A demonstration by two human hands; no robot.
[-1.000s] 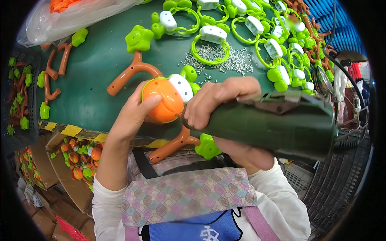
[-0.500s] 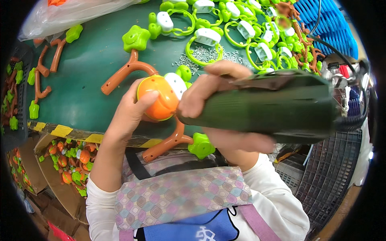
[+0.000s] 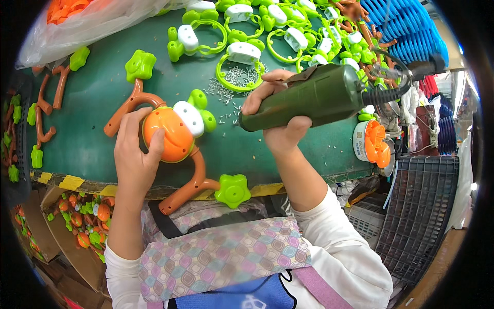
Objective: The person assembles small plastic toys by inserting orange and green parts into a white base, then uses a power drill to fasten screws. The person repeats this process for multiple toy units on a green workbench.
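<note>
My left hand (image 3: 135,149) is wrapped around a round orange plastic toy body (image 3: 167,135) on the green table. A white oval piece with green knobs (image 3: 189,117) sits at its upper right. Brown branch-shaped arms (image 3: 193,180) with green star-shaped ends (image 3: 233,191) stick out from it, one up to the left, one toward me. To the right, my right hand (image 3: 288,136) grips a dark green electric screwdriver (image 3: 314,100), held sideways above the table. Its narrower end points left, apart from the toy, and a black cable leaves its thick end.
Small silver screws (image 3: 231,85) lie scattered beyond the toy. Behind them are several green rings with white pieces (image 3: 244,53). Blue stacked parts (image 3: 401,26) stand at the far right, near a white tub (image 3: 362,141) with orange pieces. A carton of toy parts (image 3: 54,198) stands lower left.
The screwdriver has come away from the toy's white piece, and my right hand now holds it clear. The toy appears farther left and slightly turned, still in my left hand.
</note>
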